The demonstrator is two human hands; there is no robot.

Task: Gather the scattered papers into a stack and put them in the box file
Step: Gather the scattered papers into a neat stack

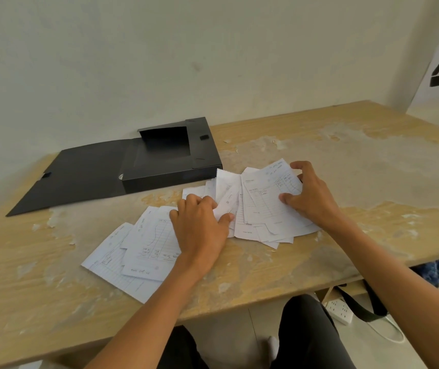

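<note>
Several white lined papers lie scattered on the worn wooden table. One bunch sits in the middle, and my right hand grips its right edge, thumb on top. My left hand presses down on papers at the bunch's left side, fingers curled over a small slip. A second group of sheets lies fanned out to the left, partly under my left wrist. The black box file stands open at the back left, its lid flat on the table.
The wall runs close behind the table. The table's front edge is near my lap. Below it on the right are a white power strip, a black strap and a dark bag on the floor.
</note>
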